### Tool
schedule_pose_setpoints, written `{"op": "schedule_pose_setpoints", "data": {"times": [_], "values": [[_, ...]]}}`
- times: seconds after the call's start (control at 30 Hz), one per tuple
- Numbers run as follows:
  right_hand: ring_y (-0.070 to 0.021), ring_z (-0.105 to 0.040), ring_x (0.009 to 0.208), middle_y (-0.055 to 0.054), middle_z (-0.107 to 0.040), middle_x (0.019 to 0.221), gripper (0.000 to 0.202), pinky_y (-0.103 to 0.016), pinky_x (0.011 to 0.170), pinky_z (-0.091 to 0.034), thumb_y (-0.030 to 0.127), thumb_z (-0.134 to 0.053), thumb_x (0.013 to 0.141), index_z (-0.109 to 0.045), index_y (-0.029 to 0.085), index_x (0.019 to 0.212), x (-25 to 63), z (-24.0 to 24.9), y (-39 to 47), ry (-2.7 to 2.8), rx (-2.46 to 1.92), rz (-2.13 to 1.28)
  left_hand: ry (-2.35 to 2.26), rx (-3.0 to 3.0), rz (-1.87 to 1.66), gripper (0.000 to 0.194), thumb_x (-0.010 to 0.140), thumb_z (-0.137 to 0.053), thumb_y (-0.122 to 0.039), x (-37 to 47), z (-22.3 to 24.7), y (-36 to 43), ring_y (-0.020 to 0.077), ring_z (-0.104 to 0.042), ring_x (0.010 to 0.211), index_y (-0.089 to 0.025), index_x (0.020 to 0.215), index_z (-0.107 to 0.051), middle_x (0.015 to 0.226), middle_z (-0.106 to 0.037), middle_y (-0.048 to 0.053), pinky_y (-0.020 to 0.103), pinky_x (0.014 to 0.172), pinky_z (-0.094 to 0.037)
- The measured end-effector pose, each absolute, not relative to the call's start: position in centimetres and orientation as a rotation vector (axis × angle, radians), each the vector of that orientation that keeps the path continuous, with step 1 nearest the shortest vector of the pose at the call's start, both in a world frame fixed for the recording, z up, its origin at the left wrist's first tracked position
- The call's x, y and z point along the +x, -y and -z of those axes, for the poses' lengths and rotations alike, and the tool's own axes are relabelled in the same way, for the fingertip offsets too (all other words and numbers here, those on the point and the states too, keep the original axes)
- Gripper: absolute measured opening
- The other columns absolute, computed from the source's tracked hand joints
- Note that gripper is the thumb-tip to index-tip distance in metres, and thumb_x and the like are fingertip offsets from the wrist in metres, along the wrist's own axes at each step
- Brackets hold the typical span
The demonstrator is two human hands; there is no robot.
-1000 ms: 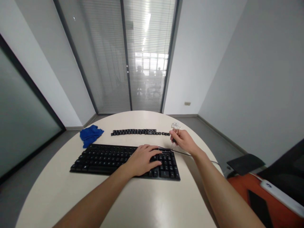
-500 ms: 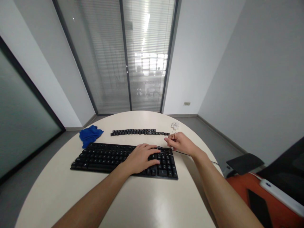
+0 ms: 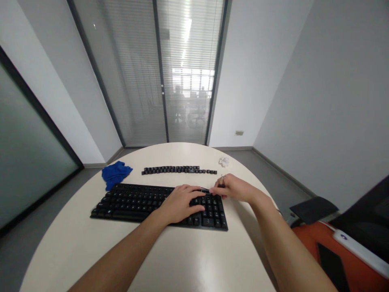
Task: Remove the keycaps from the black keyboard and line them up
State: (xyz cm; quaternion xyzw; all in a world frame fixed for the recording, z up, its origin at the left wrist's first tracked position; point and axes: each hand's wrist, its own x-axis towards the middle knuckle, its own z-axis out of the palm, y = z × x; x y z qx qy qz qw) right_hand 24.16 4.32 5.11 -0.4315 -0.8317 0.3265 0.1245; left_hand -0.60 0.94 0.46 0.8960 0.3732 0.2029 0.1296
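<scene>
A black keyboard (image 3: pixel 130 201) lies on the round pale table, its right end toward me. My left hand (image 3: pixel 181 204) rests flat across its right part, fingers apart, holding nothing. At the top right corner of the keyboard, over the number pad, my right hand (image 3: pixel 233 187) is closed in a pinch. A small dark tool with thin wires (image 3: pixel 222 185) shows between its fingers, which partly hide it. Beyond the keyboard, loose black keycaps (image 3: pixel 170 169) are lined up in rows.
A crumpled blue cloth (image 3: pixel 116 173) lies at the table's left edge. Crumpled white material (image 3: pixel 224 162) sits behind my right hand. To the right of the table stands an orange-seated chair (image 3: pixel 310 243) with a black armrest (image 3: pixel 314 209) and a white power strip (image 3: pixel 358 249).
My right hand has come down and slightly toward me, its fingertips now over the keyboard's top right corner. My left hand and the keyboard have stayed in place.
</scene>
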Motion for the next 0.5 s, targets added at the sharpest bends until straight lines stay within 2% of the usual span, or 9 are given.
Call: {"op": "schedule_pose_setpoints", "data": {"times": [0.2,0.33,0.5], "values": [[-0.0151,-0.056,0.06,-0.004,-0.07,0.066,0.047,-0.025,0.058,-0.04,0.055,-0.055,0.086,-0.076,0.014,0.077,24.6,-5.2,-4.4,2.451,-1.291,-0.698,-1.08,2.594,-0.606,0.043,0.089,-0.058,-0.051,-0.7,-0.3,-1.0,0.0269,-0.052,0.122,-0.032,0.128,-0.06,0.139,-0.056,0.002,0.045,0.107,-0.036],[-0.018,-0.061,0.067,-0.004,-0.074,0.075,0.04,-0.026,0.063,-0.044,0.053,-0.062,0.081,-0.077,0.015,0.084,25.7,-5.0,-4.8,2.388,-1.348,-0.845,-1.082,2.577,-0.617,0.043,0.088,-0.059,-0.051,-0.7,-0.2,-1.0,0.027,-0.052,0.122,-0.032,0.127,-0.061,0.138,-0.056,0.003,0.045,0.106,-0.037],[-0.018,-0.063,0.065,-0.005,-0.072,0.069,0.04,-0.026,0.06,-0.046,0.051,-0.062,0.081,-0.073,0.013,0.072,26.0,-4.9,-4.6,2.281,-1.326,-1.088,-1.062,2.56,-0.649,0.042,0.087,-0.061,-0.05,-0.7,-0.2,-1.0,0.0272,-0.053,0.121,-0.032,0.126,-0.062,0.138,-0.057,0.003,0.046,0.106,-0.037]]}}
